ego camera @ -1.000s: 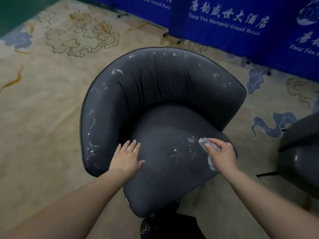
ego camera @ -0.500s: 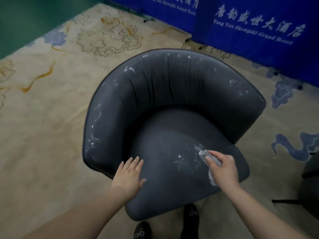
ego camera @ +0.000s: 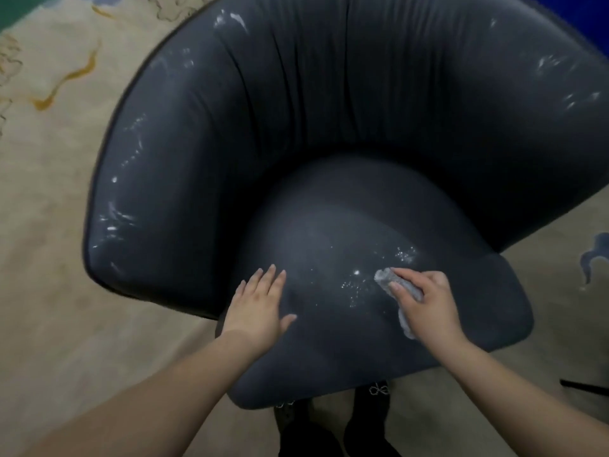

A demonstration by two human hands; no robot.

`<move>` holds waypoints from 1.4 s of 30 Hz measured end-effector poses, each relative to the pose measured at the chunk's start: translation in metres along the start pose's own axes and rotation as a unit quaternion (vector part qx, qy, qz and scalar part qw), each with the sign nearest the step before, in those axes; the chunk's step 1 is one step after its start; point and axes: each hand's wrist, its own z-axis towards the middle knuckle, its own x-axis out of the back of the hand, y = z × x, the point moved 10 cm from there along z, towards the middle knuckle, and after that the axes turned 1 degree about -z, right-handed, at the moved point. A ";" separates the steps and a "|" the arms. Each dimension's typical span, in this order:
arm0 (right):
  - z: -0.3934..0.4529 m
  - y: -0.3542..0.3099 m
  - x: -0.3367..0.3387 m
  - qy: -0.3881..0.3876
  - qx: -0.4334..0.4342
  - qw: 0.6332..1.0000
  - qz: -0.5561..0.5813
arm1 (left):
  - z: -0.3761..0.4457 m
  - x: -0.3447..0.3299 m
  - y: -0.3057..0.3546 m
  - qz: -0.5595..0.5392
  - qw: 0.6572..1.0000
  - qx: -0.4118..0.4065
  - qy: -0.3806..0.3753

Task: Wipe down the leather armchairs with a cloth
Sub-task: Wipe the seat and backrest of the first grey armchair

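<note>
Looking down through the head camera, I see a dark grey armchair (ego camera: pixel 329 127) filling most of the view, its curved backrest wrapping from the left round to the far right. White smears and flecks mark the left arm, the far rim and the right side of the backrest. The seat cushion (ego camera: pixel 346 324) bulges toward me, with a scatter of small white specks (ego camera: pixel 359 285) just right of its middle.

My left hand (ego camera: pixel 260 308) lies flat on the near left part of the cushion, fingers straight and close together, thumb out to the right, holding nothing. My right hand (ego camera: pixel 425 301) rests on the near right part of the cushion with its fingers curled over a pale grey cloth (ego camera: pixel 387 278), pressing it to the leather; one end of the cloth pokes out past the fingertips beside the specks, and another bit shows under the heel of the palm. The 2 hands are well apart.

The chair stands on a beige carpet (ego camera: pixel 49 258) with gold and blue swirling patterns. A strip of green floor (ego camera: pixel 13 8) shows at the far left corner, and a sliver of blue (ego camera: pixel 590 14) at the far right corner. Near the cushion's front edge I can see 2 dark shoes (ego camera: pixel 369 420) with small pale bows.
</note>
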 end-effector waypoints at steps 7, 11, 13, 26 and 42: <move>0.035 0.008 -0.089 -0.030 0.080 0.996 0.002 | 0.046 -0.046 -0.024 -0.044 0.999 -0.013 0.000; 0.077 -0.008 -0.127 -0.012 0.156 0.987 -0.048 | 0.076 -0.060 -0.028 -0.075 0.996 -0.043 0.019; 0.101 -0.021 -0.133 0.021 0.201 0.975 -0.094 | 0.087 -0.063 -0.030 -0.088 0.994 -0.055 0.035; 0.143 -0.008 -0.149 0.021 0.207 0.953 -0.219 | 0.091 -0.087 -0.045 -0.134 0.989 -0.051 0.035; 0.029 -0.021 -0.221 -0.138 0.365 0.894 -0.221 | 0.076 -0.086 -0.037 -0.137 0.989 -0.042 0.043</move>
